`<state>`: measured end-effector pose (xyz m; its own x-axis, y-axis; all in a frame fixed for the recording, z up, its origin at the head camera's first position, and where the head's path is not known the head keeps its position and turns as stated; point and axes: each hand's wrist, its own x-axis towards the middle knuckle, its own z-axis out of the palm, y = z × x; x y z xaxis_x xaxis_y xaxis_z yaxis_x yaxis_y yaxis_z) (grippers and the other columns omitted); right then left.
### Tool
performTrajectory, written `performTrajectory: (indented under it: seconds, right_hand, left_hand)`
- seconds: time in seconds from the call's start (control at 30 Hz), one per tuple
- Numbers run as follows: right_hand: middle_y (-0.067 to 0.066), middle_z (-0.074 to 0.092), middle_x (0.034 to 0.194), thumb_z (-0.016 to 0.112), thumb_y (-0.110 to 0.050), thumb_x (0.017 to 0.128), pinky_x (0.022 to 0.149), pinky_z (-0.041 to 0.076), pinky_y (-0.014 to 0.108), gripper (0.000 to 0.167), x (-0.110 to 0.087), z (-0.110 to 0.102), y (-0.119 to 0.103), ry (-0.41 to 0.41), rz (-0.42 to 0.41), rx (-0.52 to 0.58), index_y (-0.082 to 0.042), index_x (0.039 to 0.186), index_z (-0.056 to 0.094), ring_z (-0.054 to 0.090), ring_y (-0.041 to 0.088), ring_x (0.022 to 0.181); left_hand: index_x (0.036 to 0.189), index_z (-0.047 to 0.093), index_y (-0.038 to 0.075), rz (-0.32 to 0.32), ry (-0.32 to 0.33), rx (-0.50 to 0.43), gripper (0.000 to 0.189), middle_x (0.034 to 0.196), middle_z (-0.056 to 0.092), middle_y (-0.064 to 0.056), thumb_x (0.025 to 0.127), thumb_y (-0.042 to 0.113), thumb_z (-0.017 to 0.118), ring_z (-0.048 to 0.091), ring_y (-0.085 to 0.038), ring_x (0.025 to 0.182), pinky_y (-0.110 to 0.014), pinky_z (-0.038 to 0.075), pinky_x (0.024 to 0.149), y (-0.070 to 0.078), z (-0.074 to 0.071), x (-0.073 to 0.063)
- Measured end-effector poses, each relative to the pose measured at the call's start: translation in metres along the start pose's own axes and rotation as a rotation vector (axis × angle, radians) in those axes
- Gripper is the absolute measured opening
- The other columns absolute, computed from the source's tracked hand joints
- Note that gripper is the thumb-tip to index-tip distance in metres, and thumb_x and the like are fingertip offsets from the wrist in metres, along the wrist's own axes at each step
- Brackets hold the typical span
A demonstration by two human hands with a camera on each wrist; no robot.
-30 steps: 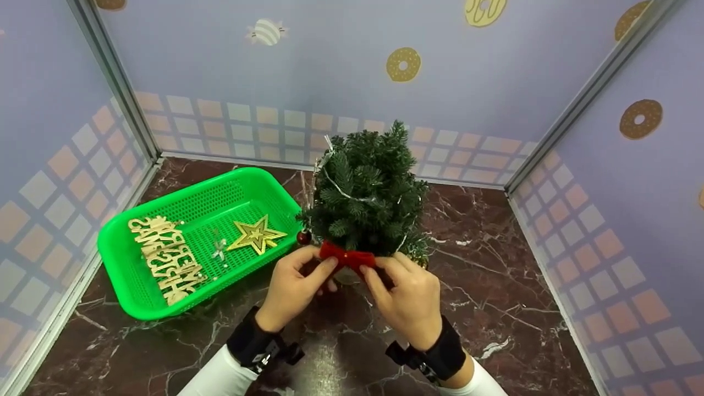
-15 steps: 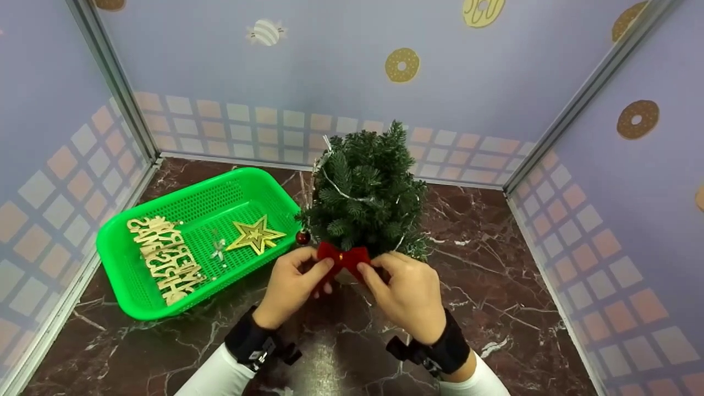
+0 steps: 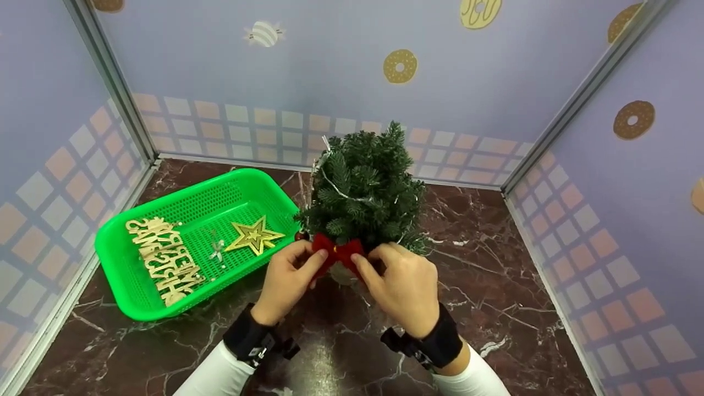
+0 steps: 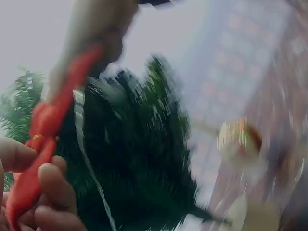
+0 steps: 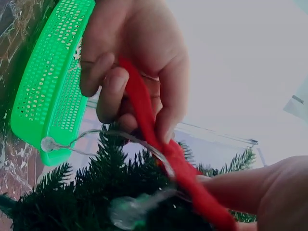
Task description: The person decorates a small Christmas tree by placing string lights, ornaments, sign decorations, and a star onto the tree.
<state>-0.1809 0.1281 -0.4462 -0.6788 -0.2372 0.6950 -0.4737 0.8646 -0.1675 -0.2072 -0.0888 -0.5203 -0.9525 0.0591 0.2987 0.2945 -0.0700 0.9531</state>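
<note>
In the head view, a red velvet bow [image 3: 336, 250] with a small gold centre lies against the lower front of a small artificial Christmas tree [image 3: 363, 192]. My left hand [image 3: 287, 283] pinches the bow's left side between thumb and fingers. My right hand [image 3: 404, 289] pinches its right side. The left wrist view has the bow [image 4: 44, 126] edge-on, held at both ends. A thin clear light string [image 5: 130, 137] runs over the branches close behind the bow in the right wrist view. A dark red bauble [image 3: 301, 236] is partly hidden beside my left hand.
A green perforated basket [image 3: 104, 258] stands left of the tree. In it lie a gold star [image 3: 254, 235], wooden lettering [image 3: 165, 261] and a small silvery ornament [image 3: 216, 250]. Patterned wall panels [image 3: 330, 66] enclose the dark marbled table [image 3: 495, 308] at the back and sides.
Both hands have shifted slightly left and up with the bow, bringing it higher on the tree's lower front. The dark red bauble has become more covered by the left hand.
</note>
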Motion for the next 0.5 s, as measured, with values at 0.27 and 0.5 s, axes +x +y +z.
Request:
performTrajectory:
  seconds: [0.27, 0.5]
  right_hand:
    - [-0.005, 0.063, 0.075, 0.086, -0.038, 0.092, 0.046, 0.043, 0.030, 0.021, -0.008, 0.007, -0.003, 0.088, -0.038, 0.042, -0.018, 0.087, 0.083, 0.048, 0.008, 0.051]
    - [-0.004, 0.054, 0.072, 0.089, -0.030, 0.088, 0.047, 0.044, 0.031, 0.026, -0.010, 0.014, -0.006, 0.128, -0.096, -0.030, -0.019, 0.068, 0.076, 0.049, 0.012, 0.052]
  left_hand:
    - [0.085, 0.072, 0.010, 0.041, 0.022, 0.039, 0.019, 0.064, 0.057, 0.002, 0.103, 0.014, 0.074, 0.050, -0.008, 0.054, -0.022, 0.040, 0.053, -0.001, 0.000, 0.010]
    - [0.079, 0.070, 0.012, 0.093, 0.053, 0.132, 0.022, 0.070, 0.058, 0.005, 0.100, 0.013, 0.075, 0.050, -0.008, 0.062, -0.022, 0.040, 0.060, -0.006, 0.000, 0.018]
